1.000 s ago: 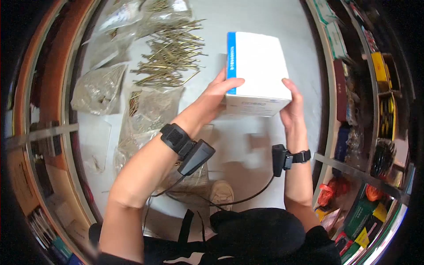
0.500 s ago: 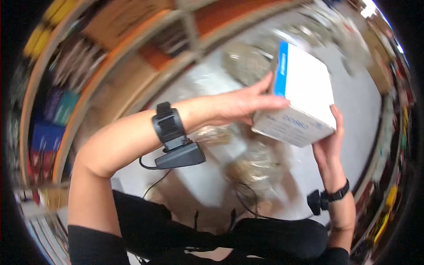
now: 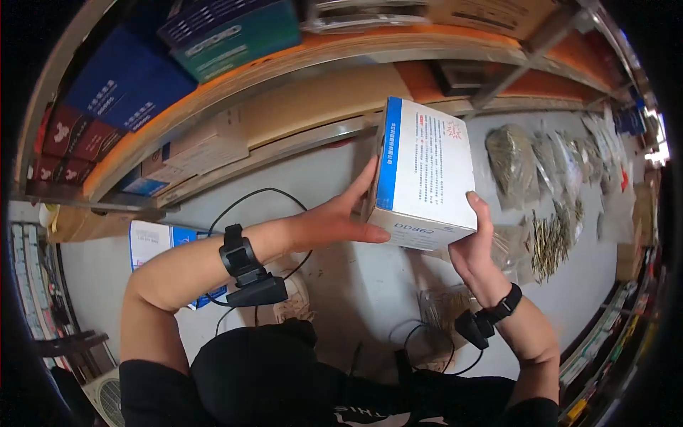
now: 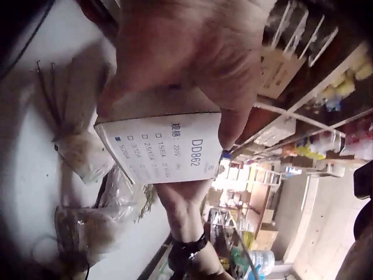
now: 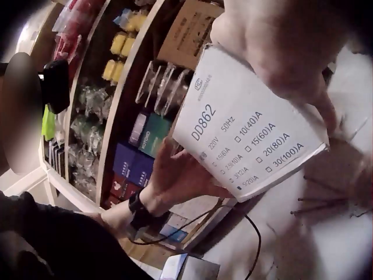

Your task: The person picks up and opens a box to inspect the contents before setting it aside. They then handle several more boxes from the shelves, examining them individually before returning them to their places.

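A white box with a blue edge strip and "DD862" printed on one side [image 3: 430,160] is held up between both hands in the head view. The left hand [image 3: 334,222] grips its left side, thumb along the lower edge. On the opposite side the right hand [image 3: 475,245] holds the lower right corner. Seen from the left wrist, the printed side of the box [image 4: 169,149] is under the left hand [image 4: 186,58]. In the right wrist view the right hand [image 5: 285,46] lies over the box's upper edge [image 5: 250,128], with the left hand [image 5: 178,178] at the far side.
Shelves with blue boxes [image 3: 124,89] and a green box [image 3: 238,43] run along the top left. Another blue and white box [image 3: 153,242] stands on the floor at left. Plastic bags [image 3: 512,164] and a pile of thin metal rods [image 3: 548,245] lie at right. A cable loops near the feet.
The head view has turned towards the left shelves, so the rods and bags now appear at the right. Both hands have kept hold of the box, whose printed face shows more clearly.
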`<state>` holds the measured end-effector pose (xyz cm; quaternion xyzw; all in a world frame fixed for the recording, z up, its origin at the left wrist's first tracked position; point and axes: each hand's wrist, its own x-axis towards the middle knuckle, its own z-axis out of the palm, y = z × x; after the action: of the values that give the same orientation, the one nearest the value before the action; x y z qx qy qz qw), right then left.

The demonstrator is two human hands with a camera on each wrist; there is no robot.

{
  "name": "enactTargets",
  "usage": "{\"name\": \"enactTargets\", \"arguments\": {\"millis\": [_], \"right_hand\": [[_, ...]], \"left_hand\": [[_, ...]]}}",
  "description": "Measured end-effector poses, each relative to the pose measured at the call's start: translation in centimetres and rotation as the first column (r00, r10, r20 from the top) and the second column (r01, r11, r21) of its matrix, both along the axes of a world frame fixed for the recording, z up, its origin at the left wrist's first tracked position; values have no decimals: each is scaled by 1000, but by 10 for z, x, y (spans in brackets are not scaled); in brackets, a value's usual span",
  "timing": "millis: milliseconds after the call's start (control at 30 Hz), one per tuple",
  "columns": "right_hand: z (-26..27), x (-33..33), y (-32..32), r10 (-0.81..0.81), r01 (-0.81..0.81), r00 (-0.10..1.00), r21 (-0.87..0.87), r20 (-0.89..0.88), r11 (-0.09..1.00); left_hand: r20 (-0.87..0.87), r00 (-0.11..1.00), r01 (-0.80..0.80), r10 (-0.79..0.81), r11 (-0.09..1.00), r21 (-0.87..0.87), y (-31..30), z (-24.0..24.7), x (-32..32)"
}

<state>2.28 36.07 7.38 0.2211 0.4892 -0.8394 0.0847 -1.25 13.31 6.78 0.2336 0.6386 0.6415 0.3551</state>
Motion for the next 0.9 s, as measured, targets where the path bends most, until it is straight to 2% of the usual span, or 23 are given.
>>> {"name": "enactTargets", "arguments": {"millis": [33,67,167,233,267,333,400,500,533,600,633,700,733,767,800,833,900], "right_hand": [[-3,-6,-12,12,-12,1000,1,-20,1000],[-2,-5,5,28,-28,999,-13,-17,1000],[-13,-27,-29,102,-105,991,-30,-91,994],[-18,-43,-43,177,-181,972,-13,-157,983],[-19,-52,-50,182,-186,972,-14,-152,982],[-22,-72,-72,295,-311,913,-11,-282,950],[-31,-97,-100,323,-343,884,1,-337,939],[-51,-137,-135,408,-433,831,20,-378,901],[-56,-146,-143,409,-438,831,11,-376,899],[-65,-160,-154,389,-398,889,16,-243,917],[-67,-162,-156,386,-380,884,75,-265,922],[-67,-157,-146,436,-434,863,68,-256,899],[-65,-153,-140,484,-484,838,68,-252,873],[-69,-149,-132,487,-486,837,69,-250,871],[-76,-144,-124,521,-477,788,210,-329,854],[-74,-138,-124,563,-451,726,345,-395,823],[-67,-131,-127,584,-440,719,405,-376,802]], "left_hand": [[-38,998,-44,44,999,-7,-12,-3,0],[-35,998,-60,60,998,-22,4,4,9],[24,986,-165,164,983,76,-30,-6,9],[-178,937,-289,299,954,81,-43,-19,10],[-173,937,-294,304,953,79,-48,-18,10],[-2,887,-458,462,880,125,-60,-16,12],[-35,854,-509,519,847,155,-78,-27,3],[19,690,-721,723,685,104,-102,-39,-16],[18,686,-725,727,682,94,-104,-39,-20],[-12,589,-800,808,585,134,-102,-37,-26],[-15,588,-801,809,585,126,-104,-40,-25],[-226,558,-826,799,560,-60,-103,-52,-19],[-225,557,-827,799,559,-62,-100,-60,-15],[-168,487,-872,857,488,-33,-95,-69,-9],[-107,409,-912,906,411,-8,-93,-76,-7],[-103,403,-915,909,404,-9,-96,-79,-7],[-115,533,-825,838,485,-290,-104,-86,-6]]}}
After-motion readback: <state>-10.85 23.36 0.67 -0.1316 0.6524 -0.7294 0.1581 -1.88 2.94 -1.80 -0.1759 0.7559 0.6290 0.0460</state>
